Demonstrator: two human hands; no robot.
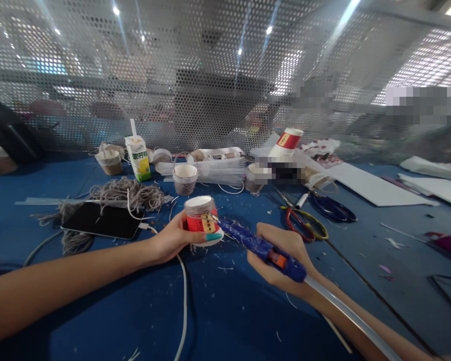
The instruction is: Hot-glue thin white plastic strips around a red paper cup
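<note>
My left hand [173, 237] is wrapped round a small paper cup [200, 213] with a red and gold label and a band of grey cord near its rim. The cup is tilted, its white opening facing up. In my right hand [281, 250] is a blue glue gun [253, 241] with an orange part and a long clear glue stick [346, 313] running out of its back. The metal nozzle is at the cup's label, just below the cord; whether it touches cannot be made out.
Grey yarn [126, 194] lies by a black tablet [102, 219] at left. Behind stand a drink carton [139, 159], a small cord-wrapped bucket [185, 179] and clear glue sticks [223, 170]. Scissors [299, 225] and white board [376, 185] lie right. A white cable [184, 301] crosses the front.
</note>
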